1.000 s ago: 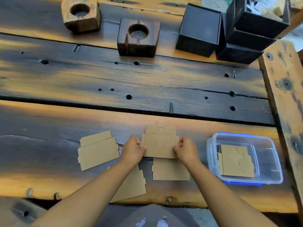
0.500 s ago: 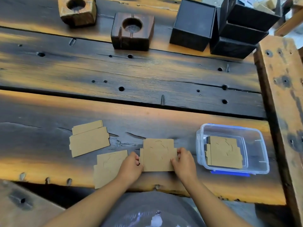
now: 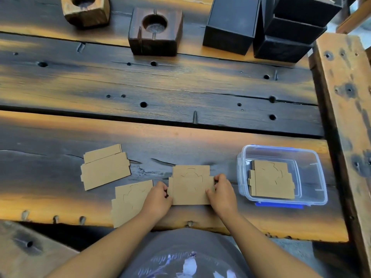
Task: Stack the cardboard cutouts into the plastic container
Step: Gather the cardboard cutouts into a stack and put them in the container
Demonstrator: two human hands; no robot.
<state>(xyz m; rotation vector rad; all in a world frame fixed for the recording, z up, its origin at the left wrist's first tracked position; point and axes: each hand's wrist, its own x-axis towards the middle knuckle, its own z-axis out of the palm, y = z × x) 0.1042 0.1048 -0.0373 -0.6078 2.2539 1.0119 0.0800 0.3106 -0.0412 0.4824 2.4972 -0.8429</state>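
A small pile of brown cardboard cutouts (image 3: 190, 185) lies near the table's front edge. My left hand (image 3: 158, 197) grips its left side and my right hand (image 3: 221, 192) grips its right side. To the right stands a clear plastic container (image 3: 313, 163) with blue clips, and more cutouts (image 3: 271, 179) lie flat inside it. One loose cutout (image 3: 130, 199) lies under my left wrist, partly hidden. Another small stack of cutouts (image 3: 104, 167) rests farther left.
The wooden table (image 3: 180, 93) has plank gaps and holes. Two wooden blocks with round holes (image 3: 154, 31) (image 3: 86, 9) stand at the back. Black boxes (image 3: 261, 27) are stacked at the back right. A raised wooden beam (image 3: 345, 117) runs along the right side.
Both hands brought the held pile toward the front edge, onto the cutout that lay there. The view shifted, and the left-hand cutout now shows more fully.
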